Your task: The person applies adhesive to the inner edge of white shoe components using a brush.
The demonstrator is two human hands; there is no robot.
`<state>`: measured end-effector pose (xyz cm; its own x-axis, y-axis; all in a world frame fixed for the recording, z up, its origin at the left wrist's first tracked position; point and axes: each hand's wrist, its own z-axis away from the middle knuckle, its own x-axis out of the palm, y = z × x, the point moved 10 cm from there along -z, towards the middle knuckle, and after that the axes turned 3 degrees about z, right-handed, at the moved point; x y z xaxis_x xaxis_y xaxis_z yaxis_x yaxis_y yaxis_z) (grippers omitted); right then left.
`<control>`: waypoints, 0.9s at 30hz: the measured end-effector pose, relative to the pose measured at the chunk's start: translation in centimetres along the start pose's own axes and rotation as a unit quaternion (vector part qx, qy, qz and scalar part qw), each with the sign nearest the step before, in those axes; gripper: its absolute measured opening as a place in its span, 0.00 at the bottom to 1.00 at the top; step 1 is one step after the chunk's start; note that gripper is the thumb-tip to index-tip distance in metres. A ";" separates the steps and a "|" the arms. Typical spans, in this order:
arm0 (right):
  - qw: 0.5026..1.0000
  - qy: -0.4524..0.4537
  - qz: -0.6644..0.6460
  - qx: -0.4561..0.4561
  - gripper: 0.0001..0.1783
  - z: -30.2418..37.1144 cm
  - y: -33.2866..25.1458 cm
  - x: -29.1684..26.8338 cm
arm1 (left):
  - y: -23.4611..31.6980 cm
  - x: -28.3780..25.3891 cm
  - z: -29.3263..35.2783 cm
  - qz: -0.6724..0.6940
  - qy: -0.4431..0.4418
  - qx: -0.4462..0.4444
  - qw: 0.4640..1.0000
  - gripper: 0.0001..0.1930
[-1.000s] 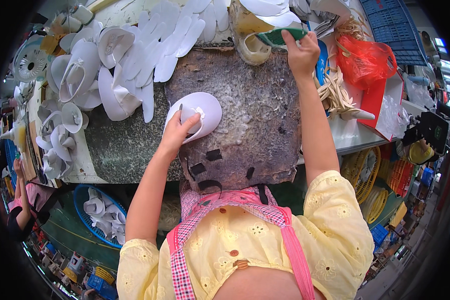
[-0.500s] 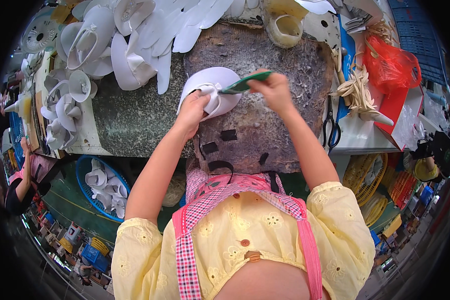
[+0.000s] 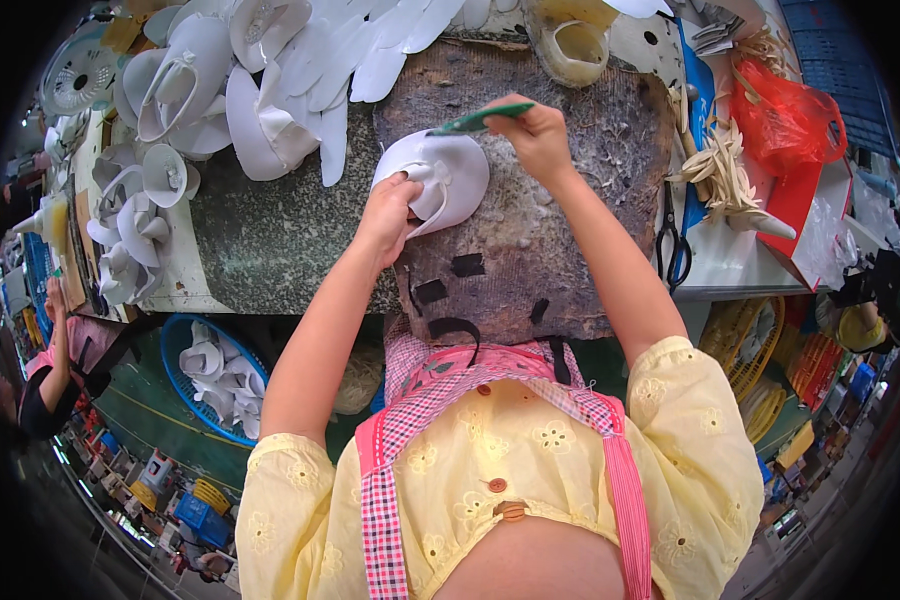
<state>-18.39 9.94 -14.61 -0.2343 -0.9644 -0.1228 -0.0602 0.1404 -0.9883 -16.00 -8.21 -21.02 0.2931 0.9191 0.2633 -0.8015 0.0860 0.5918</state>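
Observation:
My left hand (image 3: 390,210) is closed on the near left edge of a white shoe upper (image 3: 462,190), a curved sheet with a knotted strap on it. My thumb lies on top by the strap; the other fingers are mostly hidden underneath. In my right hand (image 3: 535,140), the fingers pinch a green flat brush (image 3: 482,118), its greyish tip pointing left over the upper's far edge. Whether the tip touches the upper I cannot tell. Beneath both hands lies a worn, glue-stained brown board (image 3: 560,270).
Several white uppers (image 3: 180,80) and a fan of white insole-like pieces (image 3: 375,70) crowd the far left. A crusted glue pot (image 3: 573,55) stands beyond the board. Black scissors (image 3: 674,245), pale strips (image 3: 722,170) and a red bag (image 3: 785,120) lie right. Below left, a blue basket (image 3: 175,370) holds white pieces.
My right hand has moved the green brush up and to the left, from beside the knotted strap to the upper's far edge. My left hand keeps its hold on the upper.

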 end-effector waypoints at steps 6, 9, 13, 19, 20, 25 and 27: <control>0.995 -0.068 0.077 -0.018 0.01 9.6 -0.3 1.6 | 0.0 0.3 0.5 0.116 -0.039 -0.002 0.993 0.14; 0.994 0.057 -0.090 0.021 0.04 8.0 -0.7 -1.5 | 0.6 1.6 1.8 0.148 -0.072 -0.002 0.986 0.15; 0.984 0.096 -0.150 -0.019 0.07 5.0 -3.5 -1.5 | 1.7 3.7 4.2 0.208 -0.131 0.004 0.969 0.22; 0.975 -0.029 0.025 -0.217 0.09 4.3 -8.8 2.2 | 4.3 6.1 6.1 0.305 -0.209 -0.008 0.929 0.41; 0.975 -0.031 0.023 -0.219 0.09 4.5 -9.0 2.1 | 5.0 6.6 6.5 0.338 -0.238 -0.008 0.910 0.45; 0.972 -0.096 0.015 -0.215 0.10 5.6 -9.9 1.8 | 5.7 5.4 6.8 0.337 -0.208 0.038 0.918 0.52; 0.977 -0.058 0.007 -0.206 0.11 4.5 -11.0 1.1 | 5.8 5.4 7.3 0.339 -0.211 0.038 0.916 0.52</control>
<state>-13.65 6.33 -4.28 -0.1277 -0.9773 -0.1690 -0.4490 0.2089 -0.8688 -15.21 -5.56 -10.59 -0.0699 0.5205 0.8510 -0.8403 -0.4904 0.2309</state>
